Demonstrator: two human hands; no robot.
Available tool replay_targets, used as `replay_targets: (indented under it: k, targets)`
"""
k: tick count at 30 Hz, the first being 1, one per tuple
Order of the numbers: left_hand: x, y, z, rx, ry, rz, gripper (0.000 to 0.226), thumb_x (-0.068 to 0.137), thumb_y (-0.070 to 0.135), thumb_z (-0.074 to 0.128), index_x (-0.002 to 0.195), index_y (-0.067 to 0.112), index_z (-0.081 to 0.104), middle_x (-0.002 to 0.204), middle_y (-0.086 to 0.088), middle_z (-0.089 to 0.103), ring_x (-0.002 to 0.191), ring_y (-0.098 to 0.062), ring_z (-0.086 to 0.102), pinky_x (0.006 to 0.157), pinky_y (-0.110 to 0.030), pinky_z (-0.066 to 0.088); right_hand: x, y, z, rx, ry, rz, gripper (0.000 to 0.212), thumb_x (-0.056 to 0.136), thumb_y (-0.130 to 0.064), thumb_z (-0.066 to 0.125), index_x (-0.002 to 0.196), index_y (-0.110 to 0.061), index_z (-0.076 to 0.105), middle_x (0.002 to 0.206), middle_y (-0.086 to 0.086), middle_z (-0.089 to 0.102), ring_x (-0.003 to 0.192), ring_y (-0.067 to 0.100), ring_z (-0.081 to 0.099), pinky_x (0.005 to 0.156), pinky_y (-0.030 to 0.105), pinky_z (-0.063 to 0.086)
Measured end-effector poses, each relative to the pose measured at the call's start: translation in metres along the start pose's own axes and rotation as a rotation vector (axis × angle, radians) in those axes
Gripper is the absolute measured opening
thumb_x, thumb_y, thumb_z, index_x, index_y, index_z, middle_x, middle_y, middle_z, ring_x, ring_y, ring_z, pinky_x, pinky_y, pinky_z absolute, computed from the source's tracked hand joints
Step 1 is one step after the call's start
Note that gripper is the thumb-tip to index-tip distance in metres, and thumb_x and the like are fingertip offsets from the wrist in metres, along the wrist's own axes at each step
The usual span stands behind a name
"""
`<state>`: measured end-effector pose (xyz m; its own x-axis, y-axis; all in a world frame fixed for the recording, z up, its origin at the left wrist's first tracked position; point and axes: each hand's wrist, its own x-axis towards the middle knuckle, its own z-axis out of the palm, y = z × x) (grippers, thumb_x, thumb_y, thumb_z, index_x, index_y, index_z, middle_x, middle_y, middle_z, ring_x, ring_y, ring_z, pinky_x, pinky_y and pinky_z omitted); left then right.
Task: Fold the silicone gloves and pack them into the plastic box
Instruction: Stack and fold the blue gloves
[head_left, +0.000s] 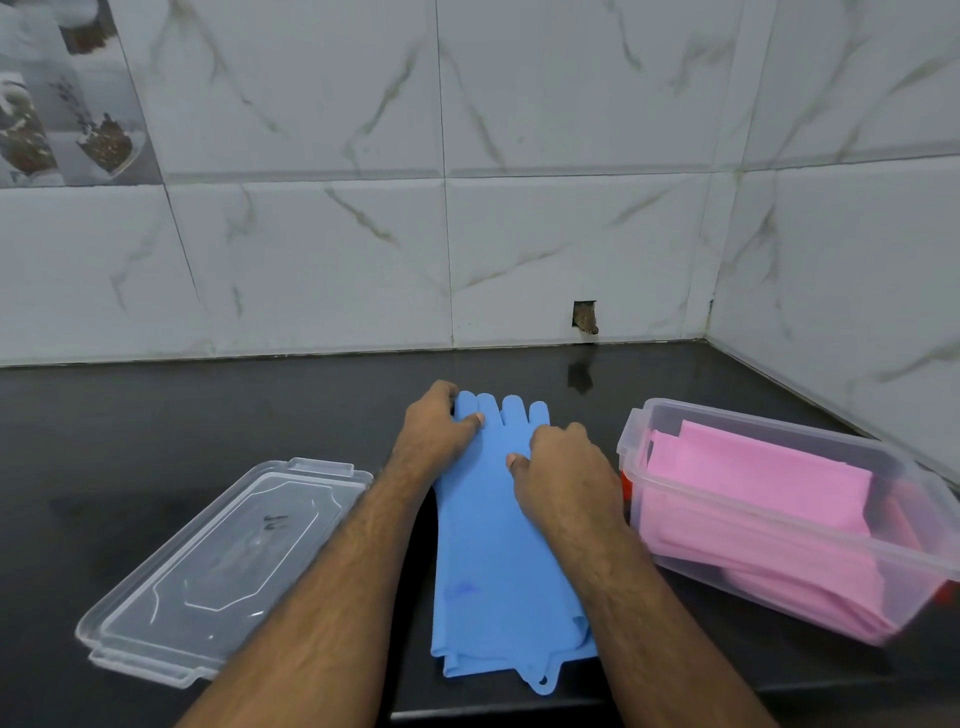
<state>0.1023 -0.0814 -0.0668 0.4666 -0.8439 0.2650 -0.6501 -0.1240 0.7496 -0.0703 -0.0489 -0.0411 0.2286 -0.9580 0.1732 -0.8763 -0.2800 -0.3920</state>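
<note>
Blue silicone gloves lie flat on the dark counter, stacked one on the other, long axis running away from the person — fingertips toward the tiled wall, cuffs at the near counter edge. A small tab with a hole hangs off the near cuff.

Left hand sits at the glove's far left edge, fingers curled over the glove fingers, thumb pressed on top. Right hand rests on the palm area from the right, thumb on the blue surface, fingers bent down at the edge; whether they pinch the layer cannot be told.

Plastic box, clear, stands to the right, lidless, holding folded pink gloves; something orange-red shows at its ends. Clear lid lies flat to the left; faint dark marks on it, unreadable.

Room: glossy black counter, white marble-veined tiles meeting in a corner at right, a small broken hole low in the wall — decorative printed tiles upper left.
</note>
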Motion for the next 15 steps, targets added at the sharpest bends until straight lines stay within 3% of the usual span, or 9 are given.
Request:
replay_targets:
  k: [3, 6, 10, 15]
  targets:
    - [-0.001, 0.001, 0.000, 0.065, 0.002, 0.004, 0.047, 0.093, 0.035, 0.067, 0.135, 0.017, 0.055, 0.129, 0.000, 0.063, 0.103, -0.015, 0.056, 0.088, -0.033, 0.048, 0.000, 0.003, 0.003, -0.051, 0.026, -0.009, 0.041, 0.100, -0.045, 0.056, 0.127, -0.015, 0.056, 0.133, 0.011, 0.049, 0.120, 0.026, 0.050, 0.092, 0.036, 0.047]
    - [-0.004, 0.004, -0.001, 0.147, 0.023, -0.008, 0.044, 0.094, 0.035, 0.066, 0.132, 0.014, 0.059, 0.124, -0.001, 0.063, 0.108, -0.020, 0.059, 0.097, -0.041, 0.052, 0.001, 0.003, 0.004, -0.067, -0.025, -0.019, 0.044, 0.100, -0.045, 0.055, 0.132, -0.015, 0.052, 0.134, 0.010, 0.050, 0.120, 0.027, 0.051, 0.091, 0.036, 0.047]
    - [-0.006, 0.009, -0.005, 0.242, 0.110, -0.021, 0.020, 0.096, 0.030, 0.062, 0.108, 0.016, 0.068, 0.107, -0.001, 0.068, 0.096, -0.022, 0.062, 0.082, -0.036, 0.053, 0.001, 0.004, 0.006, -0.086, -0.044, -0.047, 0.038, 0.101, -0.041, 0.054, 0.129, -0.016, 0.053, 0.129, 0.008, 0.055, 0.116, 0.026, 0.053, 0.083, 0.034, 0.043]
    - [-0.009, 0.009, -0.010, 0.255, 0.092, -0.108, 0.022, 0.090, 0.012, 0.052, 0.098, 0.014, 0.073, 0.100, -0.009, 0.071, 0.087, -0.032, 0.066, 0.075, -0.039, 0.057, 0.004, 0.003, 0.002, -0.093, -0.116, -0.073, 0.038, 0.100, -0.032, 0.058, 0.133, -0.014, 0.050, 0.133, 0.009, 0.054, 0.118, 0.027, 0.055, 0.097, 0.037, 0.047]
